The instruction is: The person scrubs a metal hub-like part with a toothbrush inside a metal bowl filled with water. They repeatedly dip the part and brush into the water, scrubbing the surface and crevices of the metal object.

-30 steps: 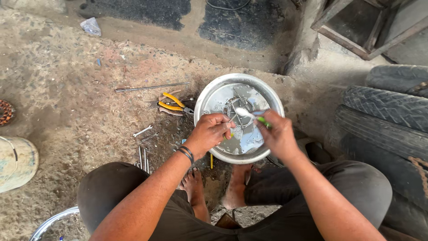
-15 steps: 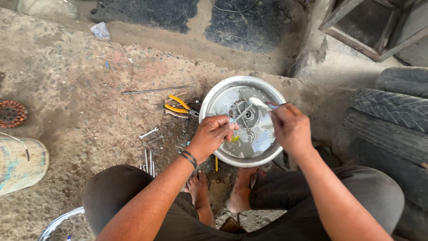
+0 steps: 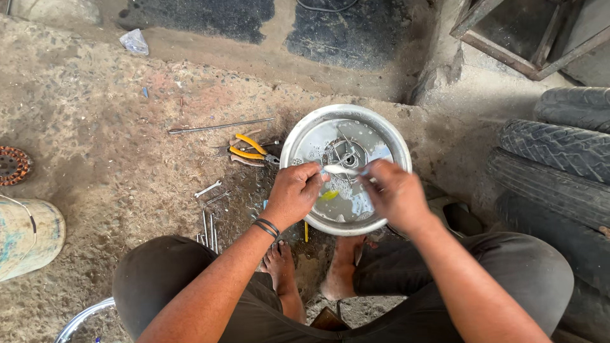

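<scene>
The right hand point(image 3: 395, 194) has dropped toward the left hand point(image 3: 293, 194); both pinch a small metal part point(image 3: 341, 170) over the basin point(image 3: 305, 136).

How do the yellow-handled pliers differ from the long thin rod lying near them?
The yellow-handled pliers are short, jointed and brightly coloured; the long thin rod is one straight, dull grey piece. The rod stretches much longer than the pliers. The pliers lie next to the metal basin; the rod lies farther off. Both rest untouched on the dirt ground.
</scene>
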